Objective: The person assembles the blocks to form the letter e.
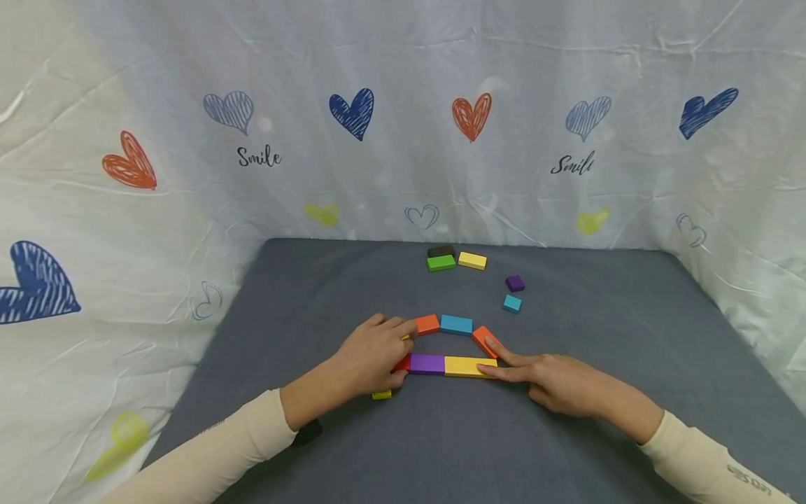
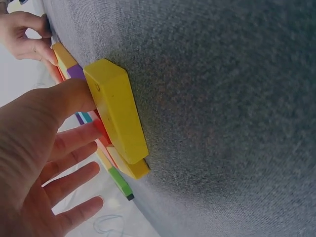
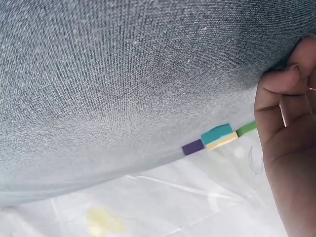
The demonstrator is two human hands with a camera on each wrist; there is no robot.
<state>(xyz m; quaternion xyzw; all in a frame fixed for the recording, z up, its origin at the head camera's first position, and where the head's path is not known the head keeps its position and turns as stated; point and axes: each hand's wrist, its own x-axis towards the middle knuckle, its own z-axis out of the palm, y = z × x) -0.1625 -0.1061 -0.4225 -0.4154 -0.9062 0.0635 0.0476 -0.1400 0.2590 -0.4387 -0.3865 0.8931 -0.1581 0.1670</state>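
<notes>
My left hand [image 1: 374,353] spans the left end of a row of wooden blocks, its thumb and index finger on either side of a red block [image 1: 404,362]. A purple block [image 1: 427,365] and a long yellow block [image 1: 469,367] continue the row. Above them, an orange block [image 1: 427,325], a blue block [image 1: 456,325] and a slanted orange block [image 1: 483,341] form an arch. My right hand [image 1: 560,381] rests two extended fingers on the slanted orange block and the yellow block's right end. Beside the left thumb lies a bright yellow block [image 2: 116,111], with another yellow block [image 2: 131,165] beyond.
Farther back on the grey cloth [image 1: 352,280] lie a black block [image 1: 441,250], a green block [image 1: 441,263] and a pale yellow block [image 1: 472,260]. A small purple block [image 1: 515,283] and a small teal block [image 1: 512,304] sit to the right. A white curtain [image 1: 390,175] hangs behind.
</notes>
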